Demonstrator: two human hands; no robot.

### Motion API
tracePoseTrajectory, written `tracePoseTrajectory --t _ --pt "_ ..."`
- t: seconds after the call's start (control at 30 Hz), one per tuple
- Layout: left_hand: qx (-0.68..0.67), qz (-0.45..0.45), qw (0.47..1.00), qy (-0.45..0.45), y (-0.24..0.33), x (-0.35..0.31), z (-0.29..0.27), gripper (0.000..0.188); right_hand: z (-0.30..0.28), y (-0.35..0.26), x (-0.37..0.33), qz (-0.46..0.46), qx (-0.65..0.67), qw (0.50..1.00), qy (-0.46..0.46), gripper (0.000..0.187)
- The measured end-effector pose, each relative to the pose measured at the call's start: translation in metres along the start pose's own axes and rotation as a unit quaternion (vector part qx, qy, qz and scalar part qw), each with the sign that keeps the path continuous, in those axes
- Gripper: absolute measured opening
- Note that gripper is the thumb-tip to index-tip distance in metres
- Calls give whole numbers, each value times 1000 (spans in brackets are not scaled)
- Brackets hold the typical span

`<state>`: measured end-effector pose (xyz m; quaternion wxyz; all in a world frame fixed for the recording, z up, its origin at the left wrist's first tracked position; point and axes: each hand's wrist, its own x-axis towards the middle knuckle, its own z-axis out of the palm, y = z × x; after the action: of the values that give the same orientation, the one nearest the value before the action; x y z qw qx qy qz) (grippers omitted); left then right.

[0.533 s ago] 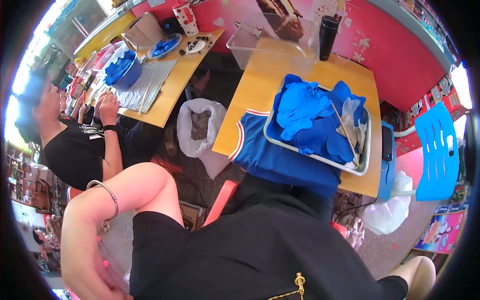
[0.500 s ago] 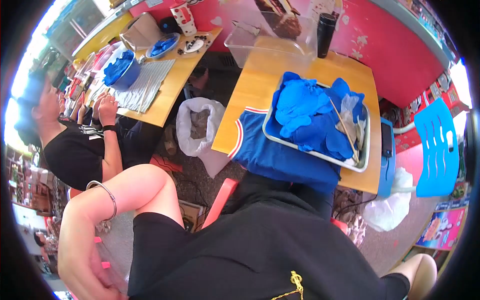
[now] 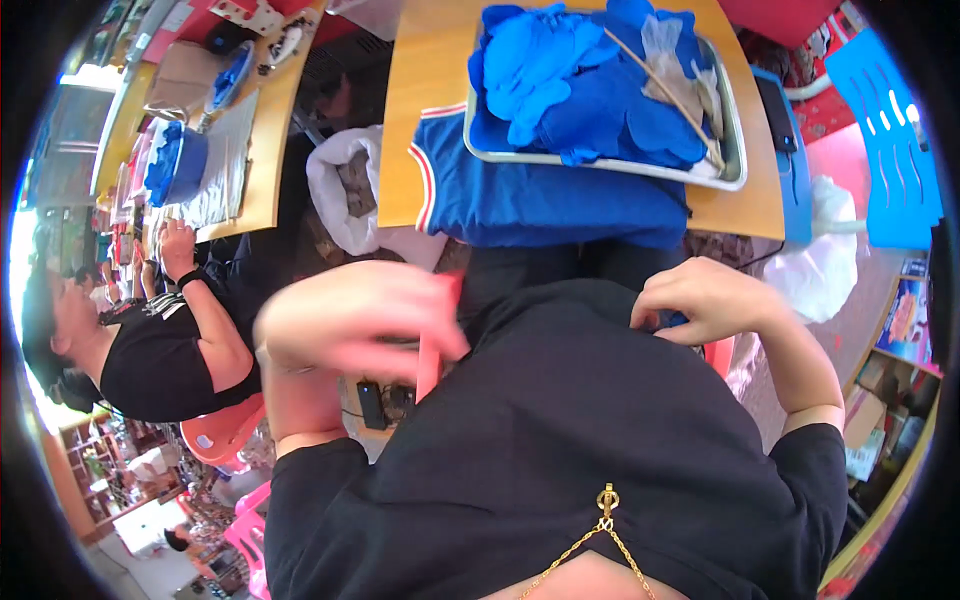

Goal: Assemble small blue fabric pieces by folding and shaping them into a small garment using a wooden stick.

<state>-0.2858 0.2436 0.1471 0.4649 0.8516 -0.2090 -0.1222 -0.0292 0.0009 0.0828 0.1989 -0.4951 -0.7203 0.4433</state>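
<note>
My left hand (image 3: pixel 375 318) hovers by the left side of my black shirt, near the red chair arm. Motion smears its fingers, and I see nothing plainly in them. At the shirt's right side is my right hand (image 3: pixel 710 297), its fingers curled in. A small patch of blue shows beneath them, too little to name. Beyond both hands a white-rimmed tray (image 3: pixel 600 167) sits on the wooden table, heaped with blue petal-shaped cloth pieces (image 3: pixel 535 75). A thin wooden stick (image 3: pixel 665 92) lies across the heap. Under the tray, a folded blue garment (image 3: pixel 560 205) hangs over the table's near edge.
A white sack (image 3: pixel 330 180) stands between the two tables. On the left, another person (image 3: pixel 160 365) in black works at a table with a blue tub (image 3: pixel 185 165). A blue chair back (image 3: pixel 885 140) and a white bag (image 3: pixel 832 255) are to the right.
My view has tipped down, so the tables sit higher. My left hand has swung up from the lower left to my side; my right hand has come to the shirt's right side.
</note>
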Motion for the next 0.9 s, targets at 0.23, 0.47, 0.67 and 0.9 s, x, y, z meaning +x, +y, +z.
tracePoseTrajectory --t 0.23,0.47,0.67,0.9 --pt "-173 -182 958 -137 -95 48 80 29 45 29 -20 62 72 995 36 16" --pt "-70 -152 979 -113 -96 58 91 19 61 35 -23 87 51 992 76 13" --pt "48 -198 978 -34 -99 58 84 17 43 55 -29 187 -207 938 208 10" --pt "-220 -177 921 268 -82 76 61 17 0 28 -3 163 147 921 321 12"
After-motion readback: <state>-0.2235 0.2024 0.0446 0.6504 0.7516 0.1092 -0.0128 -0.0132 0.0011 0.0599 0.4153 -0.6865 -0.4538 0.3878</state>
